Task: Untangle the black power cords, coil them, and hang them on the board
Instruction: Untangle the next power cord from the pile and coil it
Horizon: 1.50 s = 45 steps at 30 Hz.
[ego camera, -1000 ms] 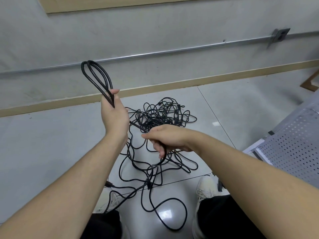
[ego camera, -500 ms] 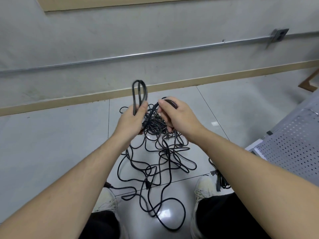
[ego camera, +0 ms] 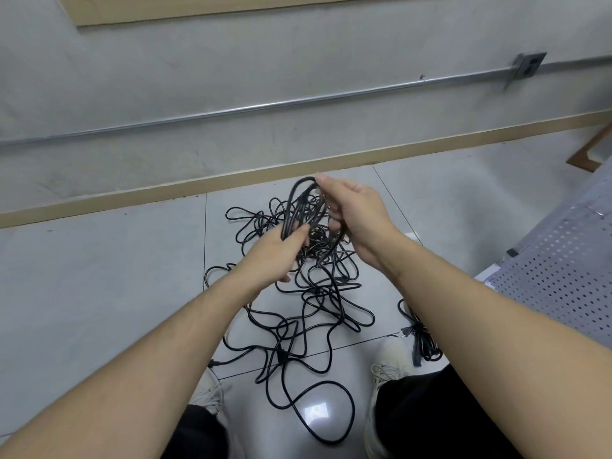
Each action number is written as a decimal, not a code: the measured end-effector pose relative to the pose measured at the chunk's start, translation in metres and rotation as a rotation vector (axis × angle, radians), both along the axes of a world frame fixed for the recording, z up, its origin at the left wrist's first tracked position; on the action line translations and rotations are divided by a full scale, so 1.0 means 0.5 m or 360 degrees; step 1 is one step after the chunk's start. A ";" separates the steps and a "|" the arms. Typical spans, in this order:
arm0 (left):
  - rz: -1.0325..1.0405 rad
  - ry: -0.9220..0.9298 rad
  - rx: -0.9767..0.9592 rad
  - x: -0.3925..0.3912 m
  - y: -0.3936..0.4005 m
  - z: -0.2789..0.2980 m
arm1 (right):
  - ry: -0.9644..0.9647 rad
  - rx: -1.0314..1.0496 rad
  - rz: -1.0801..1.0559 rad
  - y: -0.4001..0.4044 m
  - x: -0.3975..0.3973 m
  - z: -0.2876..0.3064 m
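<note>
left hand (ego camera: 275, 250) pinches base of black rubber power-cord coil (ego camera: 303, 210) | right hand (ego camera: 356, 213) curls round its top loops | remaining tangled black cords (ego camera: 308, 303) on grey tile floor (ego camera: 99, 276) | light, limp, springy; grip where loops cross

Cords (ego camera: 298, 313) on floor (ego camera: 99, 293), between shoes (ego camera: 390, 366)

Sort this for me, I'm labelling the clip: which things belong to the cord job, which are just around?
Job:
coil of cord, held by left hand and right hand
tangled cords
perforated board

Around:
wall conduit
baseboard
shoes
</note>
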<state>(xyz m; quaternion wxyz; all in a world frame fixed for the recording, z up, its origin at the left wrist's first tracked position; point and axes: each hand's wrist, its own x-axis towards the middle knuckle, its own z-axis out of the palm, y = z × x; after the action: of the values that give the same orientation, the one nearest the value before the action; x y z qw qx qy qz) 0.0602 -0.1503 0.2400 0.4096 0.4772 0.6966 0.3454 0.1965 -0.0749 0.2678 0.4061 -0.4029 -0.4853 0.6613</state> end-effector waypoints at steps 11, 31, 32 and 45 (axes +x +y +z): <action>-0.0092 -0.0150 0.0138 0.011 -0.014 0.019 | -0.0062 0.0071 -0.0301 0.002 -0.010 -0.005; -0.0339 -0.0962 -0.0041 0.030 -0.032 0.042 | 0.0559 -0.0746 -0.0049 0.016 -0.004 0.029; -0.0332 -0.0968 -0.0059 0.030 -0.032 0.043 | 0.0566 -0.0746 -0.0038 0.017 -0.005 0.029; -0.0077 -0.1071 0.0076 0.049 -0.028 0.048 | 0.0305 -0.0640 0.0142 0.014 0.001 -0.006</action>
<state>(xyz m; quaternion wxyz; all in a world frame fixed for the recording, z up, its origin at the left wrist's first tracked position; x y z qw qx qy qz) 0.0847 -0.1641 0.2639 0.6134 0.3622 0.5025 0.4900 0.1968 -0.0677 0.2648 0.3322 -0.3893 -0.3201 0.7973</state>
